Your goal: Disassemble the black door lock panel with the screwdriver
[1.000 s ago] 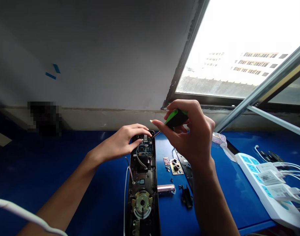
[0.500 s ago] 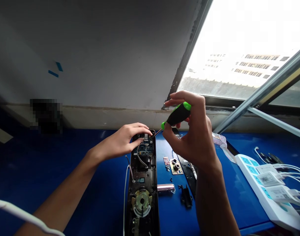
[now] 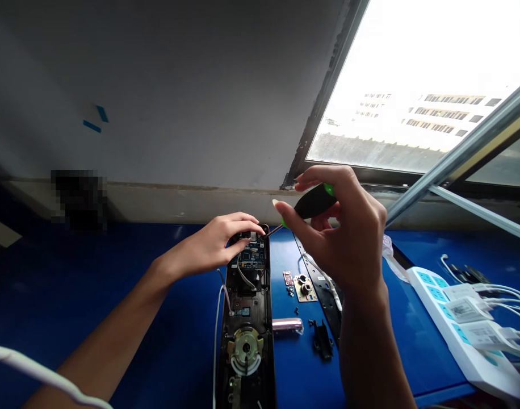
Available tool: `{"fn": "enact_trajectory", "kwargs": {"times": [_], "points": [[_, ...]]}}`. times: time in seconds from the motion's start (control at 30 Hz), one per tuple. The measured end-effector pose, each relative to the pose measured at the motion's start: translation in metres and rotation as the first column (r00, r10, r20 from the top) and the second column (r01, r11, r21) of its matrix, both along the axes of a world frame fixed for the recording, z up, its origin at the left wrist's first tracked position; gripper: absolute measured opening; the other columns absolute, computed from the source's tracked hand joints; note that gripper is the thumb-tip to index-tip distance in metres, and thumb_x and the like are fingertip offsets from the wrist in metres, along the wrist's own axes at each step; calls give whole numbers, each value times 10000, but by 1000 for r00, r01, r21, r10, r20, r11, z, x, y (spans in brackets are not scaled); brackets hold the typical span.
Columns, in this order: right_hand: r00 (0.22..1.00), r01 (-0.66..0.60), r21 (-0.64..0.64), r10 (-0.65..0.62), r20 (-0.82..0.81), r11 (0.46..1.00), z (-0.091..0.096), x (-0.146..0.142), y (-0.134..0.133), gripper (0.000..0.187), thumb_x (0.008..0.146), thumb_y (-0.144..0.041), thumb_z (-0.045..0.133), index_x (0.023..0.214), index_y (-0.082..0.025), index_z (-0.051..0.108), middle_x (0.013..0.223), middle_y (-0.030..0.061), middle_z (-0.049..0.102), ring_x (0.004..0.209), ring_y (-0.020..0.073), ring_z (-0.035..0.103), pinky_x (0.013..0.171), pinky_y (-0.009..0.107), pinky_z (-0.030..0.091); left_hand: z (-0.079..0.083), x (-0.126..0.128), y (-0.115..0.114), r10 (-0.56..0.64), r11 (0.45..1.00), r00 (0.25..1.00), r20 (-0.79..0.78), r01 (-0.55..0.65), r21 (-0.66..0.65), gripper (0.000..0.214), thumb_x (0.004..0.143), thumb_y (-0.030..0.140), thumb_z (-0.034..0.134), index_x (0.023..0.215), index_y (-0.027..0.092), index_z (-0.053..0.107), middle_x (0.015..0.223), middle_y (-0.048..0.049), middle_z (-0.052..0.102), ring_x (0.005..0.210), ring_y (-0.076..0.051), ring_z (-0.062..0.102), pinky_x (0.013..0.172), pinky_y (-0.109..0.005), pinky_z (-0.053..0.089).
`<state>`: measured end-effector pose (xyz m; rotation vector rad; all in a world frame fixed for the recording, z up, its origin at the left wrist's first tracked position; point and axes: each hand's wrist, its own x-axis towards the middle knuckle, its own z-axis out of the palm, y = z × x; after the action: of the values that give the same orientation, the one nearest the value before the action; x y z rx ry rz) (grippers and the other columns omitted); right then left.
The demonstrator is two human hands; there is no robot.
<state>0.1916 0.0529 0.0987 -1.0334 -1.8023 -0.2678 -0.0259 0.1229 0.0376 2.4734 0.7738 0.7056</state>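
- Head view: our left hand (image 3: 213, 245) lies half-curled over the top end of an electronic door lock panel (image 3: 247, 341), fingers gripping its upper edge and steadying it.
- Our right hand (image 3: 340, 238) is closed around a green-and-black screwdriver (image 3: 314, 202), held up at centre right. Its thin shaft slants down to the panel's top right corner, beside our left fingertips; we cannot tell whether the tip touches a screw.
- The panel lies lengthwise on a blue table (image 3: 115, 267), at lower centre, with a circuit board (image 3: 251, 257) exposed near its top.
- Right of the panel lie a small brass-coloured plate (image 3: 305, 289), a black bracket (image 3: 322, 339) and a plastic-wrapped cylinder (image 3: 286, 325).
- A white power strip (image 3: 456, 318) with plugged-in chargers sits at lower right.
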Motion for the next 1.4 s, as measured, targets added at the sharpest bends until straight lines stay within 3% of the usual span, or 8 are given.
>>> {"fn": "enact_trajectory", "kwargs": {"times": [0.2,0.33,0.53,0.67,0.83,0.97,1.1,1.4], "points": [[997,-58,-48,61,50,997,0,-1,-1,444,834,-91,680,1241,-229,570,1140,43,674,759,138,629,651,328,580,-2,0,1,12,1000,1000,-3,-12,3,301,1001,206,570,1265,279,695,1428,-21,621,1293,-221,599,1099,-353,495],[1000,-7,-27,8,20,1000,-2,0,0,365,886,-160,689,1215,-263,569,1056,8,694,693,125,615,621,324,577,-1,1,0,6,1000,1000,-7,-6,-15,311,1004,205,551,1264,289,698,1420,-18,624,1279,-224,605,1090,-362,503],[997,-59,-44,61,42,997,-2,0,1,439,865,-143,657,1272,-264,548,1173,50,671,776,156,646,664,360,600,0,2,-1,19,1000,1000,-7,-19,-7,297,1008,250,552,1265,267,700,1422,-40,621,1280,-239,606,1094,-367,507],[1000,-24,-42,24,8,999,-1,0,1,369,897,-154,649,1232,-289,575,1070,28,697,628,132,571,598,362,583,-1,2,-2,8,1000,1000,-3,-8,-9,296,1025,253,526,1261,269,703,1415,-45,627,1264,-236,615,1087,-384,513],[996,-81,-53,83,29,995,0,0,-1,474,857,-129,653,1291,-285,543,1184,53,674,779,173,653,672,385,604,-1,3,-2,15,1000,1000,6,-15,-12,299,1029,258,521,1267,265,702,1422,-45,625,1278,-237,607,1095,-368,507],[1000,-24,-43,24,7,999,0,1,-1,382,901,-147,650,1245,-288,564,1054,17,691,628,126,570,604,353,576,0,4,-2,10,1000,1000,12,-9,-17,295,1031,273,524,1265,273,703,1408,-37,631,1264,-233,614,1093,-369,509],[996,-77,-55,79,36,996,0,1,-1,473,846,-105,641,1282,-263,547,1158,47,678,724,147,624,643,362,586,0,4,-3,25,1000,1000,0,-25,-11,293,1033,291,534,1277,268,696,1422,-39,622,1287,-232,601,1100,-359,500],[994,-100,-34,101,38,994,1,2,-3,459,869,-75,612,1284,-266,568,1144,40,691,801,168,665,724,384,617,-1,6,-4,47,999,999,16,-47,-24,307,1054,289,481,1269,265,700,1401,-38,640,1299,-235,593,1132,-379,487]]}}
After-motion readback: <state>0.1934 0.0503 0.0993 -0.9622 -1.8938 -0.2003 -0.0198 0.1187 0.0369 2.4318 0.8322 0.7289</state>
